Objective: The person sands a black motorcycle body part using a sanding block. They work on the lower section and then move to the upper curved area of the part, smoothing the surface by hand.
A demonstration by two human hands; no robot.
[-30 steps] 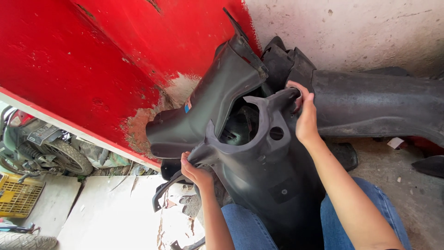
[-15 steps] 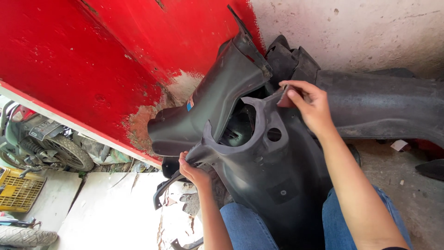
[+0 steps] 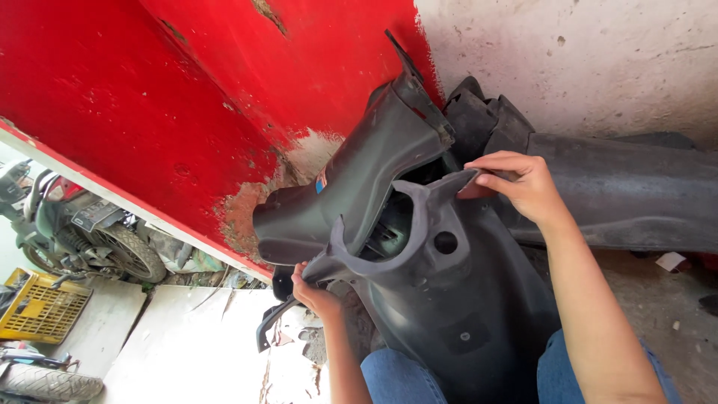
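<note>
Head view: both hands, left [image 3: 314, 293] and right [image 3: 523, 185], grip the grey panel [image 3: 441, 299] by its upper corners; panel not yet set down.

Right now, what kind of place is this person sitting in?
Probably a motorbike repair yard or workshop. Both hands, left hand and right hand, grip a dark plastic scooter body panel. A parked motorbike stands by the chipped red wall, near a yellow crate.
</note>
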